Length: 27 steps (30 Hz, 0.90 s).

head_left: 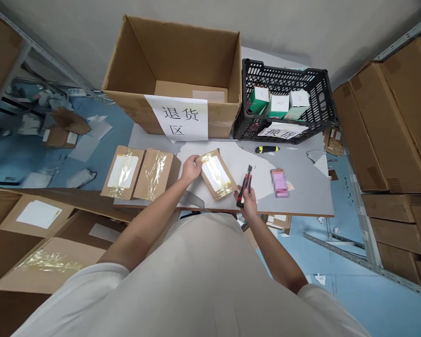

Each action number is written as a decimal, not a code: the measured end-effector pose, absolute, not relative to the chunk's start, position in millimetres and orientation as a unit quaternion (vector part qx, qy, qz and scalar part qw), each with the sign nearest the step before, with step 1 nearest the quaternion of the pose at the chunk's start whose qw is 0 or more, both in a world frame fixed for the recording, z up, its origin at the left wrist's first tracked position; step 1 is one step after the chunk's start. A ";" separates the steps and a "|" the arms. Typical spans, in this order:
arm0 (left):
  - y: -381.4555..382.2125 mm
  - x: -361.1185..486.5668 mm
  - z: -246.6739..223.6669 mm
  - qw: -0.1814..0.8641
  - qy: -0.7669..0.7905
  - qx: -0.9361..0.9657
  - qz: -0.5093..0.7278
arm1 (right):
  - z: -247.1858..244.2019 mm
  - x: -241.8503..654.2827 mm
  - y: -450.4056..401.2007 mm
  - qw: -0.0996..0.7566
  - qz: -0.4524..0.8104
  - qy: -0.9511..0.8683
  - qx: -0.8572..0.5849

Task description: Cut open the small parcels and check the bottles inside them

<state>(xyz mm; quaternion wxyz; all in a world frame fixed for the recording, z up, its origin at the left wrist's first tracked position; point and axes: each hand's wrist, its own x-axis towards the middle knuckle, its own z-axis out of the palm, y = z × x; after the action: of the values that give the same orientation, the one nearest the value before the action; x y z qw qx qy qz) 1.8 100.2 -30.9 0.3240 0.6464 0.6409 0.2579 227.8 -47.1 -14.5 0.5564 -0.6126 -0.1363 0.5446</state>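
A small flat cardboard box (218,174) with a white label and shiny clear tape lies tilted near the table's front edge. My left hand (191,168) grips its upper left corner, thumb on top. Closed around a red and black utility knife (244,188) is my right hand (249,201), beside the box's lower right corner, with the knife's tip pointing away from me. Two taped cardboard boxes, one with a white label (123,172) and one plain on top (155,175), stand left of my left hand.
A big open carton (182,51) and a black crate (290,75) holding green and white boxes line the table's back. A yellow and black cutter (267,149) and a pink packet (280,183) lie right. Cartons (38,215) stand at lower left.
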 end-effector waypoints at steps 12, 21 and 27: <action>5.6 -15.2 -19.8 0.271 0.726 0.576 0.261 | -22.6 262.6 20.8 0.518 0.510 -0.311 -0.612; 57.5 1.6 1.1 0.181 0.479 0.859 0.007 | -10.2 297.9 -64.0 0.335 0.541 -0.370 -0.677; 62.3 8.0 -1.8 0.171 0.487 0.856 -0.001 | -0.8 295.7 -59.9 0.313 0.569 -0.370 -0.664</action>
<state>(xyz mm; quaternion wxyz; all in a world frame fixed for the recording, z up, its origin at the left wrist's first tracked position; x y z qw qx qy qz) 8.0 62.3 -1.8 0.1714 0.8564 0.4870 -0.0010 295.7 -59.9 -0.8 0.3132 -0.6638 -0.3702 0.5694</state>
